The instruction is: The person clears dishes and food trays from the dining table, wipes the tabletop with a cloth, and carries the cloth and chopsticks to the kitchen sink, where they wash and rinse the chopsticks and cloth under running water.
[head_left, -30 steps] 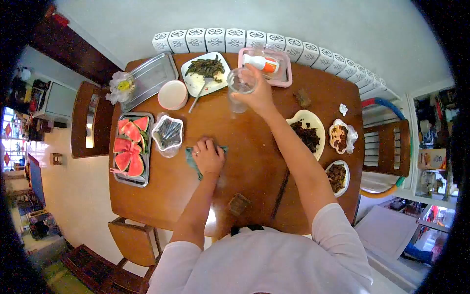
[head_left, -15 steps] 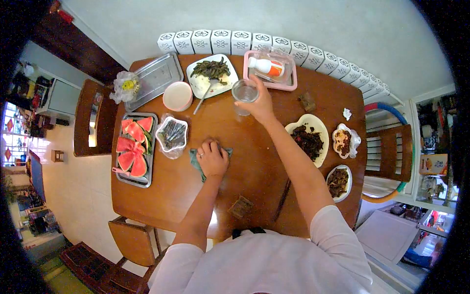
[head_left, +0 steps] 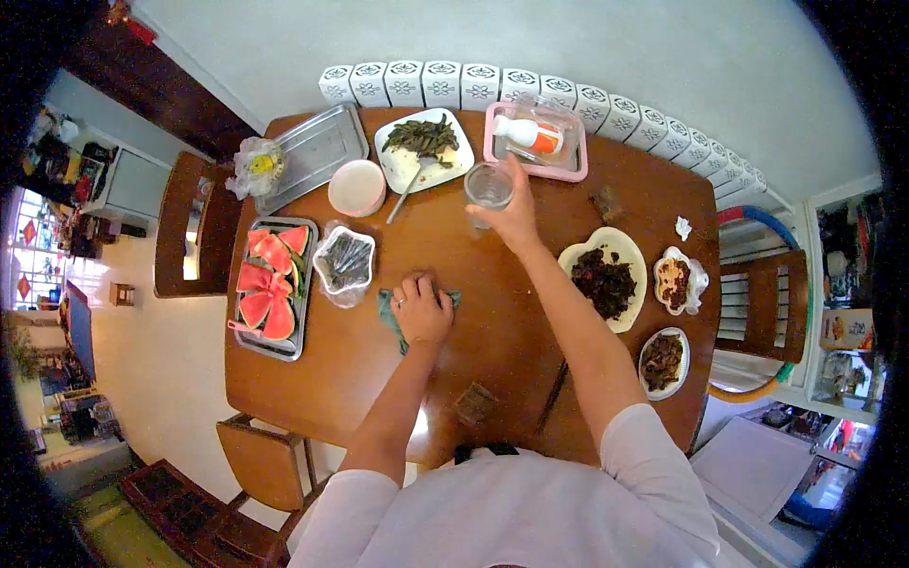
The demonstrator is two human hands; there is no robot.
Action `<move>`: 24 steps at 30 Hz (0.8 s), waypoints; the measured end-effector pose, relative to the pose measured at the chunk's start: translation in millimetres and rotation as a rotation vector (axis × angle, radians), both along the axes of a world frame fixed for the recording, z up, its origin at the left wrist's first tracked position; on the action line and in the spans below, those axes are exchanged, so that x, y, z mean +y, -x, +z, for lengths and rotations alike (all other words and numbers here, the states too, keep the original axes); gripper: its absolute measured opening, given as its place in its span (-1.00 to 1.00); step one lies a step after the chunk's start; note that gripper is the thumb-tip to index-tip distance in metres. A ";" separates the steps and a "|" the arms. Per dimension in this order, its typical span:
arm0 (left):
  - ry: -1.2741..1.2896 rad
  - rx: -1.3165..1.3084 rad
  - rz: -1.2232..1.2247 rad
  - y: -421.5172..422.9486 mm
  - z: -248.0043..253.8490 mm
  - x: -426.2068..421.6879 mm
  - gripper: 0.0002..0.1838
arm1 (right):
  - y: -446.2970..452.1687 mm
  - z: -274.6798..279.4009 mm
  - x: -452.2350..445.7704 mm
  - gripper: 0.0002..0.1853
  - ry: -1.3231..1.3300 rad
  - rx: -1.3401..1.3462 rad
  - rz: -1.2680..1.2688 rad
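My left hand [head_left: 422, 310] presses down on a green cloth [head_left: 389, 305] on the brown wooden table, its fingers curled over it. Cloth edges stick out on both sides of the hand. My right hand [head_left: 514, 216] is wrapped around a clear drinking glass [head_left: 488, 186], just in front of a pink-rimmed tray [head_left: 573, 174]. A white bottle with an orange label [head_left: 535, 138] lies in that tray. Left of the glass is a square white plate of dark green food [head_left: 461, 163] with a spoon resting on it.
Watermelon slices lie on a metal tray [head_left: 301, 327] at the left. Near it are a plastic-lined white bowl [head_left: 366, 273], a pink-rimmed bowl [head_left: 358, 189] and a metal tray [head_left: 327, 151]. To the right stand a dish of dark food [head_left: 575, 254] and two smaller dishes. A brown coaster [head_left: 475, 404] lies near me.
The whole view has shifted slightly, so everything appears a little further right. Both hands keep their holds on the cloth and the glass, with hardly any movement over the table.
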State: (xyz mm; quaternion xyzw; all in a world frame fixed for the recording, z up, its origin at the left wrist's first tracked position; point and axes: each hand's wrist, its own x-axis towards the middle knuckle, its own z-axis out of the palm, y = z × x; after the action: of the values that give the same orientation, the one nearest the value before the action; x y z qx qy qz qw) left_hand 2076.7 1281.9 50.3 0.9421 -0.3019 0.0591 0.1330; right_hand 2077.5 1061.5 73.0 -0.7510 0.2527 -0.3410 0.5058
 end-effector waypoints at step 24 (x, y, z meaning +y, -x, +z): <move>-0.008 -0.024 -0.028 3.9 -1.8 -4.3 -0.71 | 71.5 38.1 -6.0 -0.17 -0.047 0.062 -0.012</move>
State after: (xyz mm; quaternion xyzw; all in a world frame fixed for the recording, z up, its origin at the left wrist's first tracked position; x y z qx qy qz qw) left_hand 2072.8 1277.6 48.6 0.9376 -0.3168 0.0674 0.1264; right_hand 2006.0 1055.5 111.1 -0.7474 0.2808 -0.3148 0.5133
